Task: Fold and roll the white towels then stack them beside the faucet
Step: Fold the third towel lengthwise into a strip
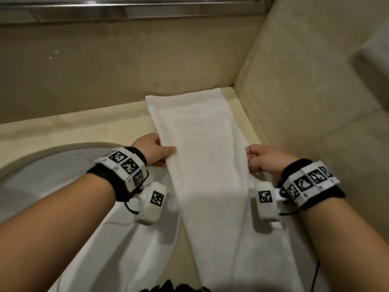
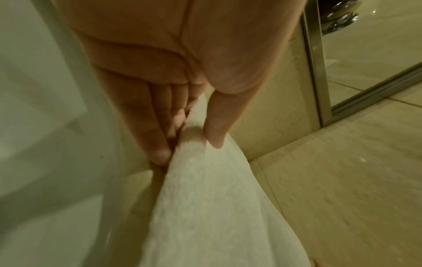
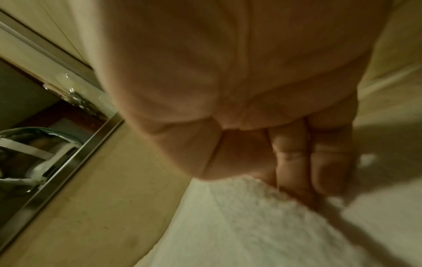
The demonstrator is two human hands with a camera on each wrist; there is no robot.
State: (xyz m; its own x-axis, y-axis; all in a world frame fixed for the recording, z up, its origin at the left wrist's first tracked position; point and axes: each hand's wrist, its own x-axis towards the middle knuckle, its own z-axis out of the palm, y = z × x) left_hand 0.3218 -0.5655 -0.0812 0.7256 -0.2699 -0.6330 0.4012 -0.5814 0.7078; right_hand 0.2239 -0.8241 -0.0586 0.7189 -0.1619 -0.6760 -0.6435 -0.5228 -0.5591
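Note:
A long white towel [image 1: 202, 157] lies lengthwise on the beige counter, folded into a narrow strip that runs from the back wall toward me. My left hand [image 1: 162, 151] pinches its left edge, thumb on top and fingers under the cloth; the left wrist view shows that pinch on the towel [image 2: 205, 198] by my left hand [image 2: 191, 144]. On the opposite side my right hand [image 1: 255, 161] grips the right edge with curled fingers. In the right wrist view the right hand [image 3: 285, 171] closes over the towel [image 3: 251, 225]. No faucet shows in the head view.
A white sink basin [image 1: 63, 175] lies left of the towel. Beige stone walls meet in a corner [image 1: 233, 86] behind the towel's far end. A metal-framed mirror edge [image 1: 126, 9] runs above the back wall. More white cloth [image 1: 273, 260] lies under the towel near me.

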